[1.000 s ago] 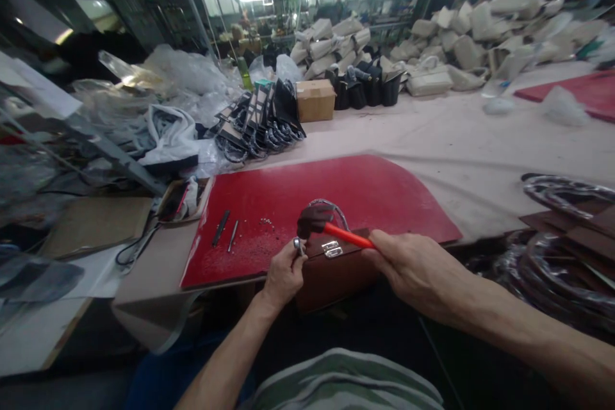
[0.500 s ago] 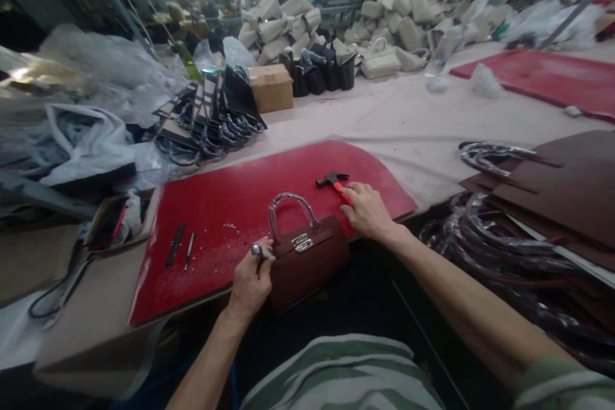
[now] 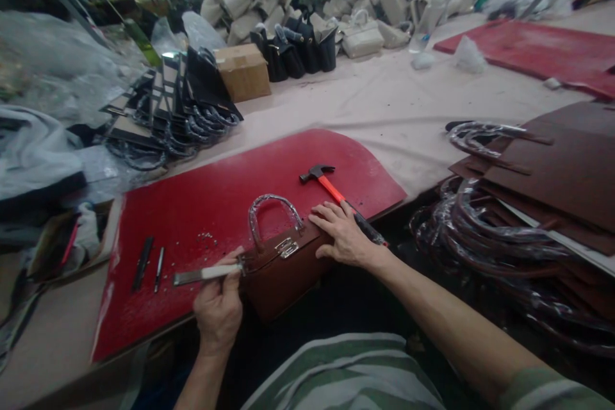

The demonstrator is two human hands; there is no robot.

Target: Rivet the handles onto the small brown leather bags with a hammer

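Observation:
A brown handbag with a silver clasp and a plastic-wrapped handle sits at the front edge of the red board. My left hand is closed on a flat metal bar with a pale section, at the bag's left end. Its exact kind is unclear. My right hand lies open, fingers spread, on the bag's right top corner. Beside that hand, a claw hammer with an orange and black handle rests on the board, holding-free.
Small metal bits, a dark bar and a thin metal rod lie on the board's left. Brown bag pieces with wrapped handles are stacked at right. Black bag pieces and a cardboard box stand behind.
My right hand has let go of the hammer, leaving it on the board, and moved onto the bag. The bar in my left hand has swung to point left. The view has shifted.

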